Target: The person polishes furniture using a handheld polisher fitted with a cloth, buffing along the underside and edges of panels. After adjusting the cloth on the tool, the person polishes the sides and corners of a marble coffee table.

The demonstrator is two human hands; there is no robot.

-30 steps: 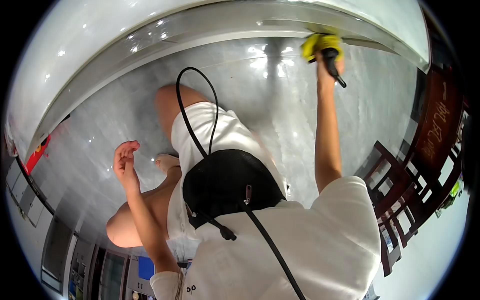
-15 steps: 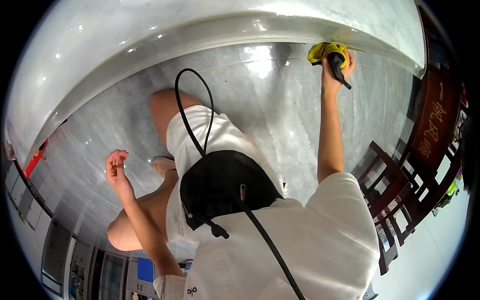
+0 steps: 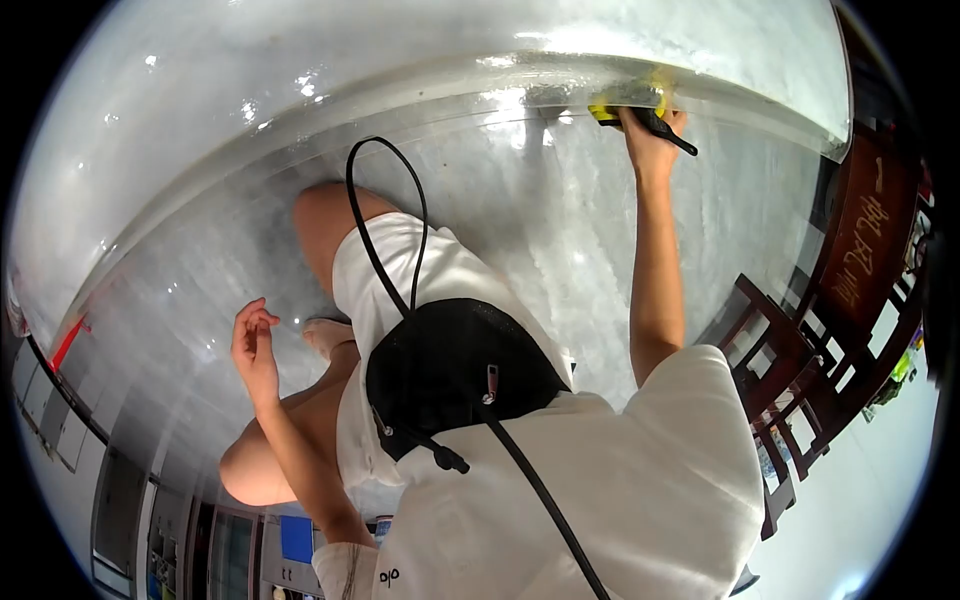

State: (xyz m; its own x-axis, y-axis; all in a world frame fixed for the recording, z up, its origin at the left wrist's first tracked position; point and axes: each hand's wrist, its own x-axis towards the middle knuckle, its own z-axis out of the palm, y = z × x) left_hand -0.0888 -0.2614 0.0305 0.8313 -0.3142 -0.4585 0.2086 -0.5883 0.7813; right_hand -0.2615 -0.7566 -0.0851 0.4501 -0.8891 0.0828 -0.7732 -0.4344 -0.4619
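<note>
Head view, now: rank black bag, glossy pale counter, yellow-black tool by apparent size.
1. Glossy pale counter, running off the top
2. Black bag
3. Yellow-black tool, partly hidden by the right hand

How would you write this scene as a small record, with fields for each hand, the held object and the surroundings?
Right hand: gripping a yellow-and-black tool
Tool position: at the edge of a glossy pale surface, partly hidden
Tool type: cannot be told
Left hand: raised, fingers loosely bent, nothing visible in it
Worn: black bag at the front, white shirt
Floor: grey, shiny
Right side of picture: dark wooden furniture with gold characters
</note>
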